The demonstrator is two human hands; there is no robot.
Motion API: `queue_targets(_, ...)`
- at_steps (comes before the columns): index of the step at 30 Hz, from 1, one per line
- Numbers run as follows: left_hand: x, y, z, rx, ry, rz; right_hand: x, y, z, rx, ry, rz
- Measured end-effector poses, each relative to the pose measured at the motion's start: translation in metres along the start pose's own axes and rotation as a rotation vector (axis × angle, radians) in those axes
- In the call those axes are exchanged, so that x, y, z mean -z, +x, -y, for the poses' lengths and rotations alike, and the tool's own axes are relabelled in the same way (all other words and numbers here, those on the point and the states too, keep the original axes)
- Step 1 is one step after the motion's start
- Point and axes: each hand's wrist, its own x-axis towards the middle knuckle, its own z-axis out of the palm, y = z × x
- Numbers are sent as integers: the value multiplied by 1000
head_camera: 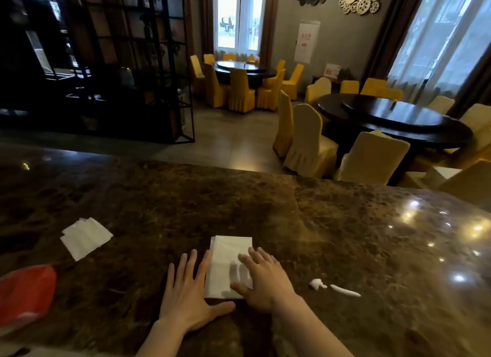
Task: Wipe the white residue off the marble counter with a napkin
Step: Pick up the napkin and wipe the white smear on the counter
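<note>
Residue (335, 287) lies on the surface (265, 205) to the right of my right hand (261, 282), near it but not touching: one small white blob and one longer streak just beside it. Both are untouched, so the wiping is not yet begun. I judge that I am in the preparing step, flattening or folding the napkin (225, 261).

The napkin lies flat between my hands. My right hand is open, with the fingers spread on the right part of the napkin and pressing it down. My left hand (188, 293) is also open, palm down on the surface just beside the left edge of the napkin; I cannot tell if the fingertips touch this edge. Neither hand grips anything.

For the next move I think I must take the napkin in the right hand, bring it to the right over the residue, and press while I pull, so the streak is collected and not smeared wider.

Far to the left of my left hand lies a second napkin (85, 237), and nearer a red thing (26, 293) that is cut by the frame edge and blurred; I cannot say what it is. My right hand hides the lower right part of the napkin. The bright reflections on the surface far to the right could hide more residue.
</note>
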Motion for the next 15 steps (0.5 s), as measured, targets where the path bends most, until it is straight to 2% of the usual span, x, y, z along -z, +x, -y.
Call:
queue_targets(4, -16, 3, 18, 27, -17, 22, -17, 14, 32, 98, -33, 5)
queue_targets(8, -26, 2, 24, 17, -10, 31, -28, 21, 35, 89, -69, 68)
queue_targets(15, -28, 1, 23, 14, -5, 27, -40, 9, 26, 201, -215, -168)
